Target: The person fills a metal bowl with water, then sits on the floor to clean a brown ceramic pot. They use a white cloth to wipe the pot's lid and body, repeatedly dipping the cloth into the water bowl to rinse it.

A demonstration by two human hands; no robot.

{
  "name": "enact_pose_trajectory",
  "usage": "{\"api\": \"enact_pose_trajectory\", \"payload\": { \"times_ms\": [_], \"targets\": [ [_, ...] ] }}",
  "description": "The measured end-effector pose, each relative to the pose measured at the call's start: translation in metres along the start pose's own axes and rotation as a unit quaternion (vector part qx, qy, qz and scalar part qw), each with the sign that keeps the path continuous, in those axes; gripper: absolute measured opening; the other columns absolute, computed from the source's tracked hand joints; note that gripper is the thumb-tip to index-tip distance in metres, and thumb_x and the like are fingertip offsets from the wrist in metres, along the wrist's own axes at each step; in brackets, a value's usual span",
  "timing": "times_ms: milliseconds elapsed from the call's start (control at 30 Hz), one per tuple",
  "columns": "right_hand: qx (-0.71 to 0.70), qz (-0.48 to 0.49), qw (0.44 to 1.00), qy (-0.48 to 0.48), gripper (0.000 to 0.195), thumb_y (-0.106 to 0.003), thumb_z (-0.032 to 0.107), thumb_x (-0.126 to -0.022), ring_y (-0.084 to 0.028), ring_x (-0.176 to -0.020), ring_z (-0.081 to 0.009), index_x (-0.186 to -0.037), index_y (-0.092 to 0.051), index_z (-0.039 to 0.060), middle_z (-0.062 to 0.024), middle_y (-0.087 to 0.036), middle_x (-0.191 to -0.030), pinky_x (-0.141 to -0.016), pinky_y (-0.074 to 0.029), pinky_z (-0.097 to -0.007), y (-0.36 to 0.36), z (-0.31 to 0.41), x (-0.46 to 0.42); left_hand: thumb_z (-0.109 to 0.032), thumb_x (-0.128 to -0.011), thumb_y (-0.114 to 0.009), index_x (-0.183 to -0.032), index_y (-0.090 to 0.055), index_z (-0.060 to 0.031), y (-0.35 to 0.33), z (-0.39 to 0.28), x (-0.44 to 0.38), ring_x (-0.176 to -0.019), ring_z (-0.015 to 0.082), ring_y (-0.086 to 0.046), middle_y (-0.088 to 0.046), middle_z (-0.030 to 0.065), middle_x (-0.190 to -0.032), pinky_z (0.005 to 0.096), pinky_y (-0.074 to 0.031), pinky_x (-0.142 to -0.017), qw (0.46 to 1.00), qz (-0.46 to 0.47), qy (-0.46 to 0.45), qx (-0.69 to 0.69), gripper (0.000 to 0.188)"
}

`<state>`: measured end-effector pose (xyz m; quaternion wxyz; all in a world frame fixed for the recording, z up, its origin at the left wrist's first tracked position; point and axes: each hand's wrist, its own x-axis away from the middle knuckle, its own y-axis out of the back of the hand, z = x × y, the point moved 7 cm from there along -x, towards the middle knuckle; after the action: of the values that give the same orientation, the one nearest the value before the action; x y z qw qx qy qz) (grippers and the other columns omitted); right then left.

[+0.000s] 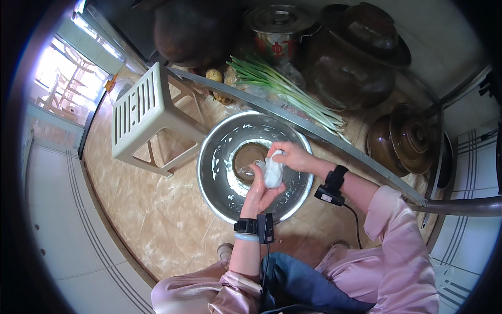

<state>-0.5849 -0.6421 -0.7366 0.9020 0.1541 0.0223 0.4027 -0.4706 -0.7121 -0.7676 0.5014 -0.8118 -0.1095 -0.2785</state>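
A wide steel basin stands on the floor before me, with wet, shiny walls. Above it, both hands are on a crumpled white cloth-like thing, whose exact kind I cannot tell. My right hand pinches its upper end between thumb and fingers. From below, my left hand cups the same thing, thumb on one side and fingers on the other. A round brown area shows at the basin's bottom, partly hidden by my left thumb and the white thing.
A pale plastic stool stands left of the basin. Behind a low metal rail lie spring onions and potatoes. Large dark lidded jars, a lidded steel pot and a smaller brown jar stand beyond the rail.
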Motion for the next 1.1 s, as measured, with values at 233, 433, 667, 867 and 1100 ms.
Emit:
{"api": "enact_pose_trajectory", "payload": {
  "times_ms": [233, 433, 667, 867, 1100],
  "targets": [
    [-0.274, 0.022, 0.959, -0.069, 0.028, -0.059, 0.027, -0.092, -0.052, -0.055, -0.0056, -0.112, -0.057, 0.0069, -0.0020, -0.057, -0.090, -0.046, -0.042, -0.0174, -0.035, -0.032, 0.003, -0.013, -0.090, -0.058, -0.111, -0.054, -0.0027, 0.006, 0.014, -0.002, -0.086, 0.0208, -0.059, -0.060, 0.0114, -0.095, 0.0360, -0.051, -0.074, 0.999, 0.020, 0.048, -0.010, 0.024],
    [-0.408, 0.171, 0.863, -0.242, 0.034, -0.051, 0.030, -0.097, -0.049, -0.053, -0.0018, -0.122, -0.053, 0.0075, -0.0009, -0.058, -0.083, -0.046, -0.041, -0.0133, -0.051, -0.015, 0.017, -0.012, -0.090, -0.057, -0.106, -0.053, -0.0012, -0.023, 0.015, 0.010, -0.073, 0.0145, -0.054, -0.057, 0.0122, -0.095, 0.0238, -0.048, -0.060, 0.973, 0.102, 0.079, 0.190, 0.020],
    [0.091, 0.064, 0.983, -0.142, 0.028, -0.058, 0.028, -0.080, -0.065, -0.077, -0.0304, -0.085, -0.065, 0.0009, -0.0190, -0.065, -0.079, -0.069, -0.049, -0.0401, -0.037, -0.018, -0.012, -0.007, -0.088, -0.059, -0.093, -0.054, -0.0035, 0.006, 0.022, -0.004, -0.045, 0.0062, -0.039, -0.049, 0.0000, -0.064, 0.0176, -0.026, -0.037, 0.978, -0.034, 0.128, -0.163, 0.008],
    [0.239, 0.071, 0.952, -0.180, 0.034, -0.053, 0.030, -0.084, -0.064, -0.087, -0.0402, -0.089, -0.070, 0.0007, -0.0252, -0.066, -0.092, -0.081, -0.051, -0.0456, -0.057, -0.006, -0.014, -0.018, -0.081, -0.067, -0.099, -0.060, -0.0018, 0.023, -0.006, -0.012, -0.065, 0.0252, -0.064, -0.064, 0.0139, -0.073, 0.0366, -0.049, -0.055, 0.733, -0.160, -0.182, -0.636, 0.025],
    [0.185, 0.040, 0.972, -0.143, 0.067, -0.059, 0.055, -0.081, -0.065, -0.085, -0.0411, -0.085, -0.065, -0.0114, -0.0304, -0.064, -0.086, -0.078, -0.050, -0.0463, -0.046, -0.010, -0.016, -0.017, -0.077, -0.074, -0.132, -0.035, 0.0005, 0.021, -0.011, -0.009, -0.086, 0.0295, -0.064, -0.064, 0.0174, -0.092, 0.0386, -0.050, -0.076, 0.613, -0.120, -0.434, -0.649, 0.069]
  ]
}}
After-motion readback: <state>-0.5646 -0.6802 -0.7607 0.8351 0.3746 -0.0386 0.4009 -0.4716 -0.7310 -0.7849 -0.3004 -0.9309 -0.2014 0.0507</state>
